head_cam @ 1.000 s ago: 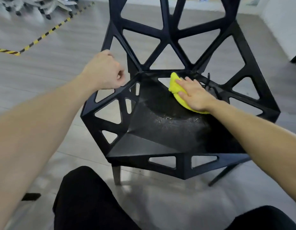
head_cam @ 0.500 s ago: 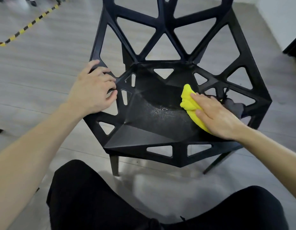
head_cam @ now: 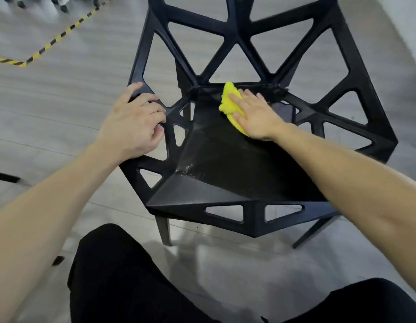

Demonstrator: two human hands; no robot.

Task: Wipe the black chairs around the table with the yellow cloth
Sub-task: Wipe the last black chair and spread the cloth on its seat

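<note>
Wiping black angular plastic chair (head_cam: 225, 173) with triangular cut-outs, seat facing camera, backrest at 12 o'clock. Bunched yellow microfibre cloth (head_cam: 230, 102) at rear of seat pan, about 12 o'clock from seat centre, just below backrest joint. Right hand (head_cam: 254, 115) flat on top of cloth, fingers straight and spread, pressing it to seat; cloth sticks out beyond fingertips toward 11 o'clock. Cloth's long axis running roughly 11-to-5, in line with right forearm. Unwiped-looking seat area lies at 6 to 7 o'clock from hand, with wet specks near front-left crease; next stroke probably a pull back toward front edge. Left hand (head_cam: 134, 122) at 9 o'clock on left armrest frame, fingers curled round the bar, bracing chair. Dark grey object beside right hand at 3 o'clock, unclear what. Grey plank floor (head_cam: 50, 94) below, yellow-black hazard tape (head_cam: 50, 44) at 10 o'clock.
</note>
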